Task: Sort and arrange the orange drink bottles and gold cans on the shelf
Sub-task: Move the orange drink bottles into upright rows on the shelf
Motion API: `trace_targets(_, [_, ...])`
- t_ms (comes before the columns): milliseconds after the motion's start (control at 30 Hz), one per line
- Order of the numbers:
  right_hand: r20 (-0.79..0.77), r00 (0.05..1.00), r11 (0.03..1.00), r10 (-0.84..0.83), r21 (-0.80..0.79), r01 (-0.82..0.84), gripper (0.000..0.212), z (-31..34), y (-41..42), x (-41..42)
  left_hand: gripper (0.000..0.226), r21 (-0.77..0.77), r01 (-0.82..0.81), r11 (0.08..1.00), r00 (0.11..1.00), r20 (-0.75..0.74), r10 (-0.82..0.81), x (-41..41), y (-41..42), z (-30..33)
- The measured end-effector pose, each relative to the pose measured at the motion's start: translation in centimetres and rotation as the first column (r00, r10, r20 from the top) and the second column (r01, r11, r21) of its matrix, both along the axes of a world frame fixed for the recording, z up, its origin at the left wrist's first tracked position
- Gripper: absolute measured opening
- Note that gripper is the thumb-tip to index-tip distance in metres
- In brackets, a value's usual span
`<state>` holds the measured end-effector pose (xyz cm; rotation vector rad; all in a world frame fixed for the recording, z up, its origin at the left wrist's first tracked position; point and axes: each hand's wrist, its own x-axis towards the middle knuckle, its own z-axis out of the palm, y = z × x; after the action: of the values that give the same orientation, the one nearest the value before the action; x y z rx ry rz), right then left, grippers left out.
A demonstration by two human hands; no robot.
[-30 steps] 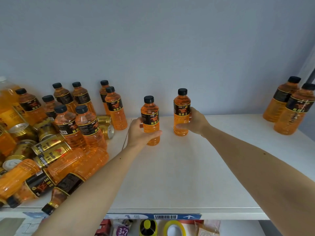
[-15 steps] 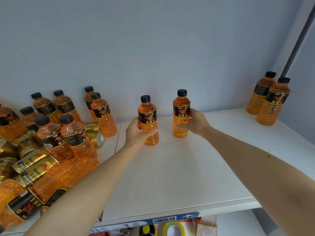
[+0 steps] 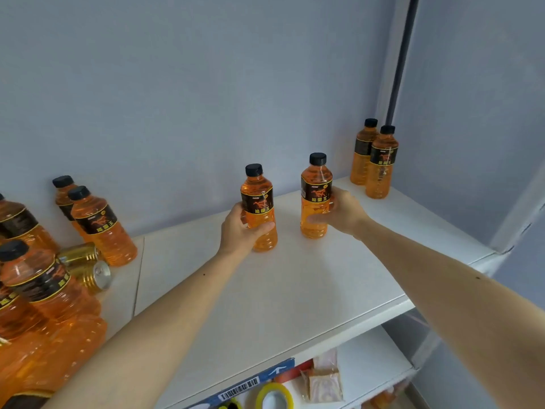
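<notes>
White shelf (image 3: 295, 290): my left hand (image 3: 239, 228) and right hand (image 3: 343, 212) each clasp a bottle; two bottles (image 3: 374, 160) stand sorted far right, jumbled cans (image 3: 88, 265) remain left.

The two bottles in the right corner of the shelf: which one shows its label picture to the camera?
The front bottle, nearer the shelf edge, shows its horse picture. The back bottle, against the wall, shows only plain dark label.
</notes>
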<state>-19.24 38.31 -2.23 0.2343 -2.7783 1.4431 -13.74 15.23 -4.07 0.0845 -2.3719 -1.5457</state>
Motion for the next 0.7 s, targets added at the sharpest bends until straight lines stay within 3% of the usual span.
trace_targets(267, [-0.026,1.0,1.0,-0.011,-0.027,0.01,0.075,0.3,9.3,-0.8,0.066,0.026,0.044,0.999,0.999,-0.002,-0.044,-2.3,9.1,0.0])
trace_targets(700, [0.027,0.996,0.997,0.084,-0.002,-0.084,0.084,0.4,18.7,-4.6,0.063,0.097,-0.122,0.988,0.992,-0.008,0.123,-6.3,20.1,0.3])
